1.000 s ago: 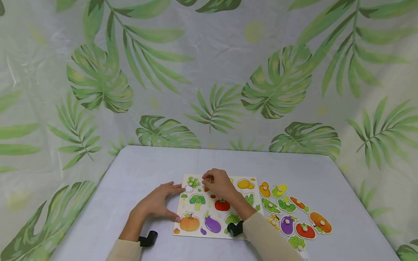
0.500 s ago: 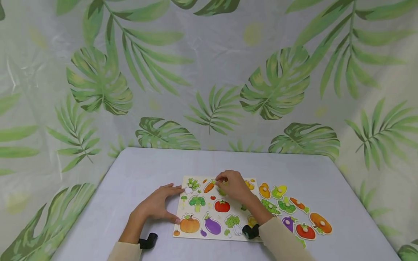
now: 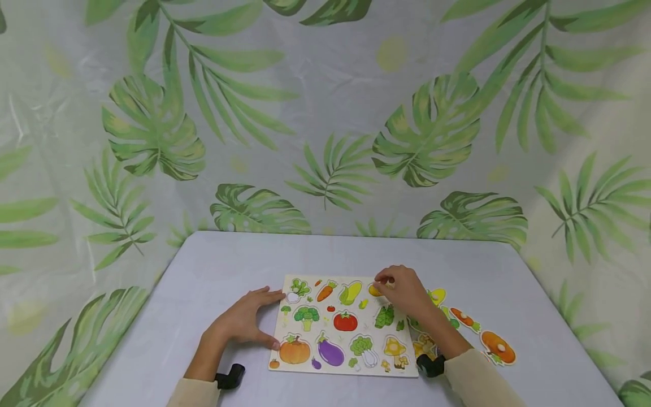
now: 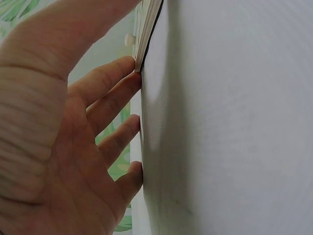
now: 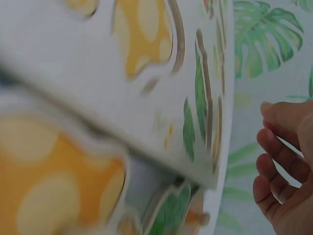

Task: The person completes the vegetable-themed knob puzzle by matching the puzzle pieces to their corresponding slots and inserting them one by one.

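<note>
The right hand (image 3: 402, 291) has just swept across the flat cream board printed with vegetables (image 3: 341, 336), from eleven o'clock past twelve to about two, where it hovers over the yellow potato shape (image 3: 374, 291). Its fingers are loosely curled with nothing visible between them. That uncovers the orange carrot picture (image 3: 324, 292) and the yellow-green corn picture (image 3: 350, 293), and to me suggests attention shifting towards the loose side. The left hand (image 3: 244, 317) stays at nine o'clock, fingers spread against the board's edge, gripping nothing. Out at three o'clock, the flat orange pumpkin piece with a knob (image 3: 498, 346) lies on the smooth white tabletop (image 3: 229, 260).
</note>
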Motion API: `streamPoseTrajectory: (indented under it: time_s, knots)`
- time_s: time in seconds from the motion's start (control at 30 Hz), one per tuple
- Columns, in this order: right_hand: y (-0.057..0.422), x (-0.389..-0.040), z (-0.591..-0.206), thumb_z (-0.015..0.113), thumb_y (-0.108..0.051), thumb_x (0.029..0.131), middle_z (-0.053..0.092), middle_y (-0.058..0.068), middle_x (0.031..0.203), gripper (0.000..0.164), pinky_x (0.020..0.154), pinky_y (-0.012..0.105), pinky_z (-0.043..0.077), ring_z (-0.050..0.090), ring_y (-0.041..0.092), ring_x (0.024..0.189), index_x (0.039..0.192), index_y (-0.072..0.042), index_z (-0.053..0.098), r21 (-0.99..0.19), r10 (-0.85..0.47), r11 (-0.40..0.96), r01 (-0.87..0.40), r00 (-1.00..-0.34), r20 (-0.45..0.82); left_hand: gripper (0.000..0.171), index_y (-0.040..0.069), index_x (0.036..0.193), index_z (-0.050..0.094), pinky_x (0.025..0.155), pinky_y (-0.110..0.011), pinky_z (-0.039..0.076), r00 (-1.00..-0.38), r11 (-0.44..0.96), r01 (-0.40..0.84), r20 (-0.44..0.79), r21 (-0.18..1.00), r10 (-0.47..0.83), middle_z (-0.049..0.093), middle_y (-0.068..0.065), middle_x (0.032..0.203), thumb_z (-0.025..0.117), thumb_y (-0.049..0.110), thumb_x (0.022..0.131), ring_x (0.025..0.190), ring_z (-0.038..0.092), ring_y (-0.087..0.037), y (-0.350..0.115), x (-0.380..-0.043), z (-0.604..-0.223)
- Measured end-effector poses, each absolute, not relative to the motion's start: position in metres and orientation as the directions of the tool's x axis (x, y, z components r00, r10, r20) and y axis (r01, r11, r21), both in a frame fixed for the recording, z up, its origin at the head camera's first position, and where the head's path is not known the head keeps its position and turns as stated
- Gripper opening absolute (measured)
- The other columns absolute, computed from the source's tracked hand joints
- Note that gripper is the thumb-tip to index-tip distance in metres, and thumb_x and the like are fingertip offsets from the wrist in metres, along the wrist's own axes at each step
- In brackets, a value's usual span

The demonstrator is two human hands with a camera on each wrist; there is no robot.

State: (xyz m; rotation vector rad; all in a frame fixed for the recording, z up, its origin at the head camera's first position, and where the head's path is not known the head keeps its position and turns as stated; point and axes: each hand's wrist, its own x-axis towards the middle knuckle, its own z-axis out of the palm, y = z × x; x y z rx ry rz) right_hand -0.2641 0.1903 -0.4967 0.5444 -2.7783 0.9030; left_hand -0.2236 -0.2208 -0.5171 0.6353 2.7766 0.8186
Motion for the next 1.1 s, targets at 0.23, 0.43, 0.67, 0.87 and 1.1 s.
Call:
streamPoseTrajectory:
  time_s: [0.23,0.43,0.67,0.87,1.1]
  knots:
    - [0.222,-0.251,-0.487,0.078,-0.02,0.092,0.071,-0.003,0.089,0.009,0.078,0.04,0.055,0.064,0.024,0.088,0.098,-0.013,0.08,-0.496,-0.258,0.782,-0.378,-0.92,0.294,0.112,0.026,0.151,0.054,0.126,-0.066,0.022,-0.902,0.774,0.326,-0.065,0.543,0.426,0.049,0.002,0.159,0.095,0.064,0.054,0.156,0.03,-0.036,-0.22,-0.224,-0.518]
    - [0.25,-0.24,-0.482,0.078,-0.018,0.092,0.071,-0.001,0.088,0.009,0.077,0.04,0.053,0.063,0.025,0.088,0.098,-0.011,0.08,-0.474,-0.223,0.811,-0.344,-0.929,0.295,0.112,0.025,0.151,0.053,0.127,-0.065,0.021,-0.902,0.775,0.33,-0.061,0.538,0.426,0.049,0.002,0.159,0.094,0.065,0.055,0.156,0.03,-0.035,-0.219,-0.224,-0.519]
    - [0.285,-0.227,-0.487,0.08,-0.02,0.09,0.073,0.0,0.089,0.013,0.077,0.041,0.055,0.064,0.025,0.089,0.099,-0.011,0.079,-0.443,-0.143,0.856,-0.265,-0.946,0.29,0.112,0.025,0.152,0.053,0.127,-0.065,0.021,-0.9,0.777,0.332,-0.068,0.535,0.431,0.049,0.002,0.16,0.094,0.064,0.055,0.156,0.029,-0.036,-0.218,-0.224,-0.517]
    - [0.308,-0.218,-0.493,0.081,-0.024,0.09,0.073,0.004,0.09,0.021,0.076,0.046,0.058,0.064,0.028,0.09,0.103,-0.007,0.078,-0.432,-0.073,0.887,-0.164,-0.973,0.22,0.111,0.024,0.151,0.053,0.127,-0.065,0.019,-0.899,0.773,0.327,-0.071,0.543,0.431,0.049,0.001,0.16,0.095,0.062,0.056,0.156,0.029,-0.036,-0.219,-0.223,-0.515]
    - [0.332,-0.207,-0.499,0.077,-0.032,0.091,0.073,0.004,0.093,0.03,0.077,0.049,0.059,0.063,0.029,0.093,0.107,-0.006,0.077,-0.433,-0.015,0.899,-0.063,-0.994,0.111,0.112,0.022,0.152,0.053,0.127,-0.065,0.019,-0.892,0.76,0.343,-0.063,0.552,0.448,0.049,-0.001,0.16,0.094,0.063,0.056,0.156,0.029,-0.037,-0.22,-0.223,-0.518]
